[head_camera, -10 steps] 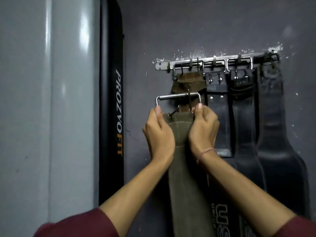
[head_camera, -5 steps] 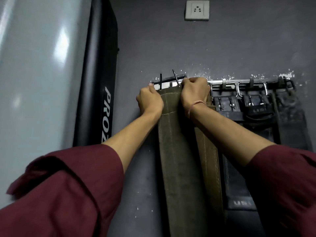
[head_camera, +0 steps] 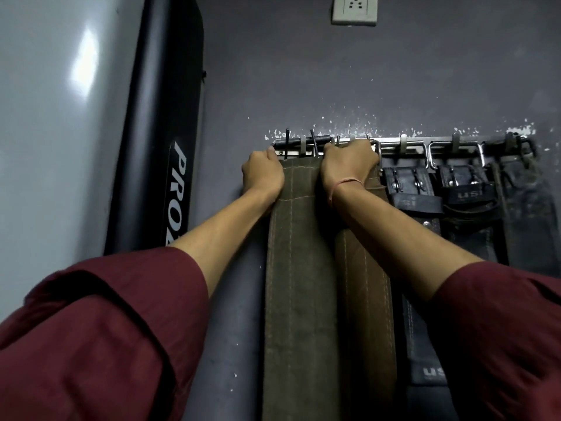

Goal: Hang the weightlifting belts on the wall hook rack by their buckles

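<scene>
Left hand (head_camera: 263, 174) and right hand (head_camera: 349, 165) both clenched on top edge of olive belt (head_camera: 300, 268), buckle (head_camera: 303, 144) at left end of hook rack (head_camera: 406, 147).

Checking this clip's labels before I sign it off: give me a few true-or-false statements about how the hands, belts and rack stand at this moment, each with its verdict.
1. Both hands grip the top of the olive belt at the hook rack. True: left hand, right hand.
2. The rack is otherwise bare. False: dark belts already hang to the right.
3. A wall socket sits above the rack. True.
4. The olive belt lies on the floor. False: it hangs down the wall from the hands.
5. The person wears gloves. False: both hands are bare; a thin band circles the right wrist.
</scene>
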A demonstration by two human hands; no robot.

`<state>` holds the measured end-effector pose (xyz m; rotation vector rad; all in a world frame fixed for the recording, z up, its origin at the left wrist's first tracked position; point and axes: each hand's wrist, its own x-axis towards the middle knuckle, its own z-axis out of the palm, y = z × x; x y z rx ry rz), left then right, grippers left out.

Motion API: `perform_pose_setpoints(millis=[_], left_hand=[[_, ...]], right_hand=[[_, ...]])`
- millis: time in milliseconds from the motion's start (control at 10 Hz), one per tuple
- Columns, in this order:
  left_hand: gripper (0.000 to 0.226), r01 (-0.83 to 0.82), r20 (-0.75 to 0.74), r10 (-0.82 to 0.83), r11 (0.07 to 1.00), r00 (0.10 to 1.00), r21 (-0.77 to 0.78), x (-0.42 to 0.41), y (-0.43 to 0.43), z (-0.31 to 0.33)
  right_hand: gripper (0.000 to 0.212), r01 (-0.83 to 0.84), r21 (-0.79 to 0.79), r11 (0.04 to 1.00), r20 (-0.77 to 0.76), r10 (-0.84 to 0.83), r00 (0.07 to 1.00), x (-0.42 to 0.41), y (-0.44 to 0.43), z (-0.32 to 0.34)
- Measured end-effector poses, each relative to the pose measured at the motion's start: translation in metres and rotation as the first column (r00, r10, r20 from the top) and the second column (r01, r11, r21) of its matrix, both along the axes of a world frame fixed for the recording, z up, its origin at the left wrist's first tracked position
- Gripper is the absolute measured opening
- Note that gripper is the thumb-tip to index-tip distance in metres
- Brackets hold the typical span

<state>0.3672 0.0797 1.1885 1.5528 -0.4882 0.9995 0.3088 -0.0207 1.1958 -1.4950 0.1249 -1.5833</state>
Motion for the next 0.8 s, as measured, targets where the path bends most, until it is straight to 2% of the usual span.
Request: perform_pose_setpoints(millis=[100, 200, 300, 400, 500, 600, 700, 800], left_hand=[[0.053, 0.012, 0.005, -0.012, 0.999, 1.000, 0.033, -0.005, 0.003, -0.007], [0.052, -0.043, 0.047, 0.042, 0.999, 0.998, 0.025, -0.007, 0.001, -0.017], [0.038, -0.128, 0.087, 0.129, 0.992, 0.988, -0.015, -0.012, -0.007, -0.039], [0.027, -0.238, 0.235, 0.235, 0.971, 0.943, -0.015, -0.011, -0.015, -0.071], [0.033, -0.350, 0.341, 0.324, 0.936, 0.883, 0.017, -0.011, -0.023, -0.099], [0.042, -0.421, 0.314, 0.390, 0.906, 0.866, 0.036, -0.016, -0.027, -0.121], [0.047, -0.421, 0.337, 0.379, 0.905, 0.862, 0.060, -0.033, -0.030, -0.146], [0.045, -0.297, 0.356, 0.240, 0.948, 0.903, 0.113, -0.051, -0.032, -0.166]], right_hand=[[0.033, 0.009, -0.038, 0.999, 0.007, -0.008, 1.000, -0.001, -0.003, -0.009], [0.038, 0.018, -0.097, 0.995, 0.014, -0.017, 1.000, -0.003, -0.001, -0.023], [0.026, 0.009, -0.144, 0.990, 0.072, 0.002, 0.997, -0.005, 0.003, -0.043], [0.014, 0.039, -0.209, 0.977, 0.169, -0.003, 0.986, -0.010, 0.000, -0.065], [0.014, 0.077, -0.263, 0.962, 0.241, -0.011, 0.970, -0.016, -0.009, -0.082], [0.024, 0.057, -0.372, 0.927, 0.191, 0.016, 0.981, -0.022, -0.018, -0.096], [0.038, 0.004, -0.443, 0.897, 0.098, 0.044, 0.994, -0.042, -0.021, -0.117], [0.046, -0.034, -0.450, 0.892, 0.008, 0.042, 0.999, -0.064, -0.032, -0.135]])
